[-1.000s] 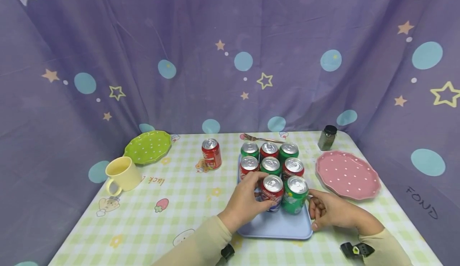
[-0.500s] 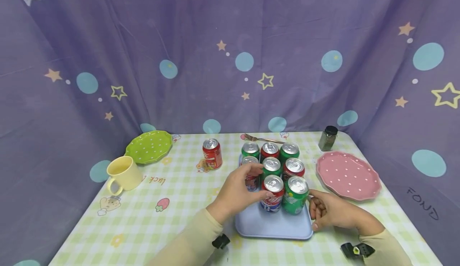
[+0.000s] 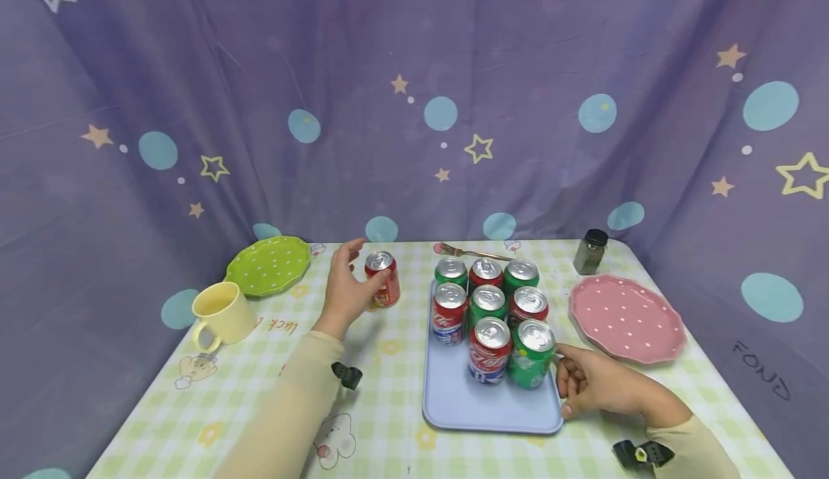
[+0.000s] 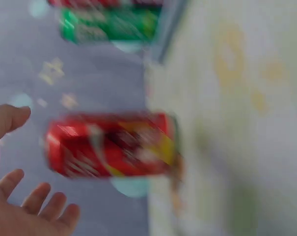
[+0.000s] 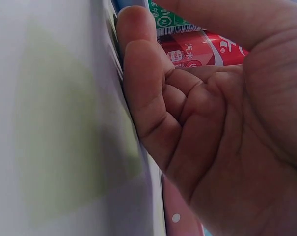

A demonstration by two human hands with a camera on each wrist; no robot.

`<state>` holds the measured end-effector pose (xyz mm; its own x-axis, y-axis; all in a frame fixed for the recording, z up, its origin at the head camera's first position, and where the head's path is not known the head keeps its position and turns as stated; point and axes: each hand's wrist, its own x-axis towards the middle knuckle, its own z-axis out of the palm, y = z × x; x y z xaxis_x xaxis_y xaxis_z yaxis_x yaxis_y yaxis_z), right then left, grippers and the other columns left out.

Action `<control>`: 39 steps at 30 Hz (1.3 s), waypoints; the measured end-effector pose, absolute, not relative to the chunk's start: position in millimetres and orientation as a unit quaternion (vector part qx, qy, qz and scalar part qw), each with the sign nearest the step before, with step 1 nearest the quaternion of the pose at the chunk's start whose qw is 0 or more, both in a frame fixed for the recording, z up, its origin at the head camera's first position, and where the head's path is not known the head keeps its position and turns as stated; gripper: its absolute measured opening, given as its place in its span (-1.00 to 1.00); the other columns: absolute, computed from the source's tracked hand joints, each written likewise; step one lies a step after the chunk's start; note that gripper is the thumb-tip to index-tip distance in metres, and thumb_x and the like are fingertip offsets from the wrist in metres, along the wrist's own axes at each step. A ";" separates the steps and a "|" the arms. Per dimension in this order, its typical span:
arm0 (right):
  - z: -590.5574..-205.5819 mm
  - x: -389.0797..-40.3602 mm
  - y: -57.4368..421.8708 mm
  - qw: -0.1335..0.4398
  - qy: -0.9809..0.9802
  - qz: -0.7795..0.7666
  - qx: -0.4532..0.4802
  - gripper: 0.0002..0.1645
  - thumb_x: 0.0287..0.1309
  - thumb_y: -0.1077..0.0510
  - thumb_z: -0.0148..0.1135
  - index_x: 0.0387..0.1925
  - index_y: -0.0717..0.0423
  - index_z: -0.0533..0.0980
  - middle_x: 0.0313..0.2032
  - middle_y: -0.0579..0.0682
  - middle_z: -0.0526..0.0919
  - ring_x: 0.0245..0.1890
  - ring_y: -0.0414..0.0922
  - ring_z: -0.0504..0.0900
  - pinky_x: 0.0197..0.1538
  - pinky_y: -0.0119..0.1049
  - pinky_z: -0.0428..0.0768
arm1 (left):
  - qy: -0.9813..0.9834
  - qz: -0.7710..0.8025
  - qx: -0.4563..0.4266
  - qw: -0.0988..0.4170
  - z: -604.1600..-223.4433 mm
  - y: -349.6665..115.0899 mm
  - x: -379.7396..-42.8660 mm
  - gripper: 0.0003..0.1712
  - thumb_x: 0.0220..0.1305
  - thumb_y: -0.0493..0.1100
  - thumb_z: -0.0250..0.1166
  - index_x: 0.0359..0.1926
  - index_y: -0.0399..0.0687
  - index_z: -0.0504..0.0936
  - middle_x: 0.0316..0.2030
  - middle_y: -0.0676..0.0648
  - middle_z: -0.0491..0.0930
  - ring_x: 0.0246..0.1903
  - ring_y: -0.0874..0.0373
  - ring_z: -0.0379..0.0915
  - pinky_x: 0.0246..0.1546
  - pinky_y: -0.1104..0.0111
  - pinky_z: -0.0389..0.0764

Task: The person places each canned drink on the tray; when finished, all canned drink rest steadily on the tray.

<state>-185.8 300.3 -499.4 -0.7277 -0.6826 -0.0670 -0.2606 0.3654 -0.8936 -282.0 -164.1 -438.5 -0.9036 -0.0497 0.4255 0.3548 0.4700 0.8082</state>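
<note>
A lone red soda can [image 3: 386, 294] stands upright on the table left of the tray. My left hand [image 3: 350, 288] is beside it, fingers spread and thumb in front of the can. In the left wrist view a gap shows between that hand [image 4: 28, 196] and the blurred red can [image 4: 109, 146]. Several red and green soda cans stand in rows on the light blue tray [image 3: 482, 411], including a red one [image 3: 488, 360] and a green one [image 3: 532, 364] in the front row. At the tray's right edge my right hand [image 3: 602, 382] grips the rim with curled fingers.
A yellow mug [image 3: 223, 313] and a green dotted plate [image 3: 268, 267] are on the left. To the right lie a pink dotted plate [image 3: 627, 317] and a black-capped jar [image 3: 590, 254]. A fork [image 3: 476, 252] rests behind the tray.
My left hand has let go of the front red can on the tray and moved left and away from me to the lone can. The right hand stays at the tray's edge.
</note>
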 end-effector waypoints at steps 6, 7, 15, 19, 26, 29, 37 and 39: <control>-500.3 -185.6 301.1 0.217 0.794 -0.483 -0.299 -0.12 -0.06 0.22 0.67 0.23 0.29 0.34 -0.29 0.20 0.65 -0.41 -0.16 0.63 -0.38 -0.29 0.67 | -0.855 -0.512 -0.035 0.074 -467.6 -185.2 -306.3 0.10 0.19 -0.05 0.60 0.59 -0.07 0.13 0.44 -0.32 0.27 0.42 -0.29 0.24 0.38 -0.15 0.37; -500.4 -185.6 301.2 0.218 0.793 -0.485 -0.298 -0.10 -0.05 0.22 0.67 0.24 0.30 0.33 -0.29 0.20 0.65 -0.40 -0.16 0.63 -0.38 -0.29 0.67 | -0.856 -0.513 -0.028 0.055 -470.7 -186.1 -307.8 0.12 0.19 -0.05 0.61 0.60 -0.05 0.12 0.44 -0.31 0.29 0.41 -0.29 0.25 0.37 -0.14 0.39; -502.7 -186.2 302.0 0.224 0.788 -0.492 -0.296 -0.08 -0.04 0.24 0.66 0.27 0.32 0.30 -0.28 0.20 0.64 -0.40 -0.14 0.63 -0.37 -0.29 0.67 | -0.859 -0.509 -0.026 0.042 -482.1 -179.5 -313.5 -0.06 0.14 -0.09 0.64 0.45 -0.03 0.34 0.30 -0.21 0.48 0.28 -0.18 0.46 0.28 -0.01 0.53; -502.0 -186.2 301.4 0.225 0.789 -0.491 -0.293 -0.07 -0.04 0.24 0.66 0.28 0.34 0.29 -0.28 0.22 0.64 -0.40 -0.14 0.63 -0.37 -0.29 0.67 | -0.864 -0.499 -0.020 0.067 -486.4 -177.3 -312.2 -0.18 0.12 -0.08 0.65 0.34 -0.05 0.45 0.20 -0.20 0.55 0.17 -0.15 0.56 0.18 0.02 0.61; -500.2 -184.8 300.4 0.223 0.794 -0.485 -0.291 -0.09 -0.05 0.21 0.67 0.26 0.29 0.32 -0.28 0.22 0.64 -0.39 -0.14 0.62 -0.36 -0.30 0.67 | -0.844 -0.529 -0.018 0.081 -487.7 -177.4 -296.2 -0.20 0.10 -0.13 0.66 0.31 -0.02 0.47 0.13 -0.18 0.56 0.08 -0.12 0.60 0.09 0.06 0.67; -500.0 -184.9 300.4 0.224 0.795 -0.483 -0.290 -0.09 -0.05 0.21 0.67 0.25 0.30 0.32 -0.28 0.22 0.64 -0.39 -0.14 0.63 -0.36 -0.30 0.67 | -0.842 -0.533 -0.022 0.082 -483.6 -176.5 -283.3 -0.20 0.09 -0.12 0.67 0.30 0.03 0.47 0.11 -0.13 0.57 0.05 -0.07 0.63 0.03 0.09 0.71; -501.1 -185.6 301.0 0.219 0.797 -0.482 -0.290 -0.08 -0.06 0.21 0.68 0.26 0.29 0.32 -0.28 0.20 0.64 -0.40 -0.13 0.63 -0.37 -0.29 0.67 | -0.840 -0.528 -0.063 0.106 -464.5 -163.1 -244.1 -0.18 -0.02 -0.15 0.72 0.24 0.02 0.49 0.04 -0.05 0.62 0.02 0.01 0.59 0.00 0.17 0.73; -501.6 -185.4 301.2 0.218 0.796 -0.483 -0.292 -0.08 -0.06 0.22 0.68 0.26 0.30 0.32 -0.29 0.20 0.64 -0.40 -0.14 0.63 -0.37 -0.29 0.67 | -0.838 -0.531 -0.078 0.101 -462.9 -157.8 -233.9 -0.19 -0.03 -0.19 0.72 0.22 0.01 0.49 0.02 -0.03 0.62 0.02 0.02 0.57 -0.02 0.20 0.73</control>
